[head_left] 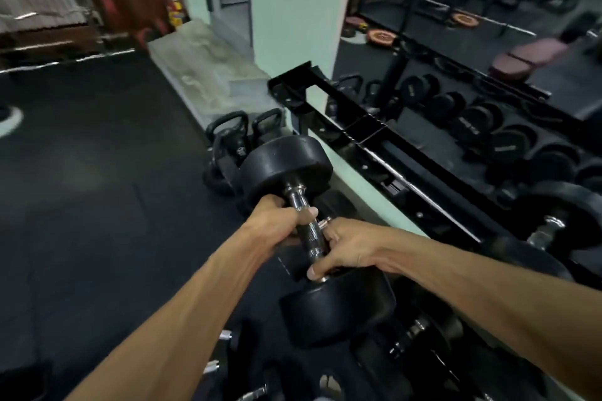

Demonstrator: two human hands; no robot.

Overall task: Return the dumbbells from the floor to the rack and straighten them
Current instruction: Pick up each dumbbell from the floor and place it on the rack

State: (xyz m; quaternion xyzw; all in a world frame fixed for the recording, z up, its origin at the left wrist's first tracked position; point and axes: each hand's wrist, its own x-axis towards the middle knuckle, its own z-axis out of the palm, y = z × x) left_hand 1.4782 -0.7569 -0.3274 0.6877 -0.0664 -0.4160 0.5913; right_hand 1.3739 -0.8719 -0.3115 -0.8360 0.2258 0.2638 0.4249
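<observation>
Gripping one dumbbell by its shiny bar, both hands hold it up in the air, just beside the rack. The left hand wraps the top of the bar and the right hand wraps the bottom, so most of the bar is hidden. The low end of the dumbbell is dark and hard to see. More dumbbells sit on the rack, partly cut off. Kettlebells stand on the floor, half hidden behind the top weight.
</observation>
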